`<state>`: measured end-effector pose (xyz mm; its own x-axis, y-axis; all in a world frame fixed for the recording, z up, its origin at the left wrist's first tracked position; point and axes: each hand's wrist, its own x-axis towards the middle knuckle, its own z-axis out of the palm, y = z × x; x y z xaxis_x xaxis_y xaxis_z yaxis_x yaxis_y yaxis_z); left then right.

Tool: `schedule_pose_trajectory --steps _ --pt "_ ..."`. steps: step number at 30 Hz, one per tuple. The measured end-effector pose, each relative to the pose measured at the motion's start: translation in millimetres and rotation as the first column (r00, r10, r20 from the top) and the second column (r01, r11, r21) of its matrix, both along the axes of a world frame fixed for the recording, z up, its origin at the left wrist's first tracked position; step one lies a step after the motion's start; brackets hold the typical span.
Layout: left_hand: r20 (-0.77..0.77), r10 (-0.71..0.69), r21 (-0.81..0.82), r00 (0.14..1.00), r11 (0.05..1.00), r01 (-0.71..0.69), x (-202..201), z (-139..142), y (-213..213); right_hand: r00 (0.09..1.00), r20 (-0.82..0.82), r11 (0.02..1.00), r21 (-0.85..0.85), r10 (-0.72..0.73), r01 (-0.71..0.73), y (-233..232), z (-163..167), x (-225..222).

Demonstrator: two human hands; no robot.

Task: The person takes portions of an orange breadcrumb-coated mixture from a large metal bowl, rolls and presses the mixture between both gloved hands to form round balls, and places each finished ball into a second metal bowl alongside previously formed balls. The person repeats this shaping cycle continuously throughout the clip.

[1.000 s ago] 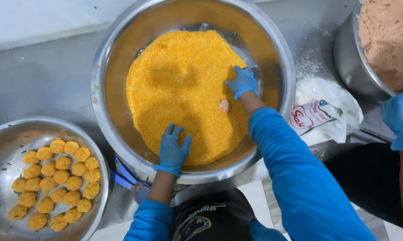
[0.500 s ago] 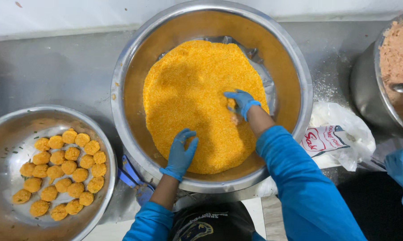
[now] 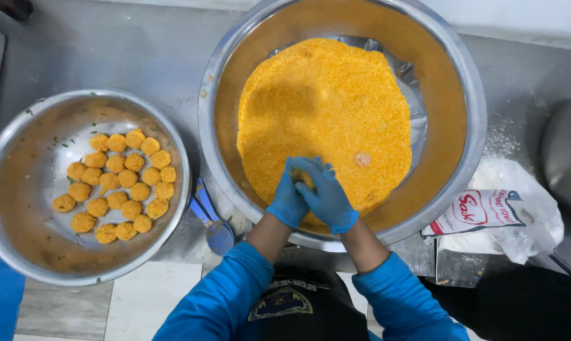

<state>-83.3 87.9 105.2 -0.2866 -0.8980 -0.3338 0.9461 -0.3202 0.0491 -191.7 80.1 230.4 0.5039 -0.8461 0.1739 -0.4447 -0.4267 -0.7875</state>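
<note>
Both of my blue-gloved hands meet over the near side of a large steel bowl (image 3: 468, 95) filled with orange breadcrumbs (image 3: 326, 107). My left hand (image 3: 287, 199) and my right hand (image 3: 326, 197) are cupped together around a small crumb-coated piece, which shows only as an orange sliver between the fingers. A pale, partly coated piece (image 3: 362, 159) lies in the crumbs just right of my hands. To the left, a smaller steel bowl (image 3: 26, 221) holds several round breaded balls (image 3: 118, 186).
A blue-handled tool (image 3: 212, 224) lies between the two bowls. A white plastic bag with a red-printed packet (image 3: 487, 211) sits at the right, beside the edge of another steel pot (image 3: 566, 158). All rest on a grey steel counter (image 3: 108, 57).
My hands were apart, the left on the bowl's near rim and the right in the crumbs. Now they are pressed together around one piece. The view has shifted so the bowls sit further right.
</note>
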Motion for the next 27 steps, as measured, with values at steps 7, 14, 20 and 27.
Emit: schedule_pose_trajectory --steps 7,14,20,27 --pt "0.167 -0.072 -0.033 0.983 0.996 0.078 1 -14 10 0.976 0.171 0.983 -0.098 -0.134 0.152 17 0 -15" --pt "0.147 -0.083 0.020 0.986 0.996 0.081 -6 31 22 0.981 0.034 0.943 -0.270 -0.190 0.192 19 -4 -2" --pt "0.255 -0.250 -0.062 0.934 0.960 0.274 10 69 31 0.910 0.241 0.914 -0.145 -0.338 0.378 4 -21 -19" --pt "0.297 -0.179 0.139 0.938 0.980 0.143 5 22 19 0.398 0.584 0.624 0.781 -0.707 -0.036 -14 -50 -9"
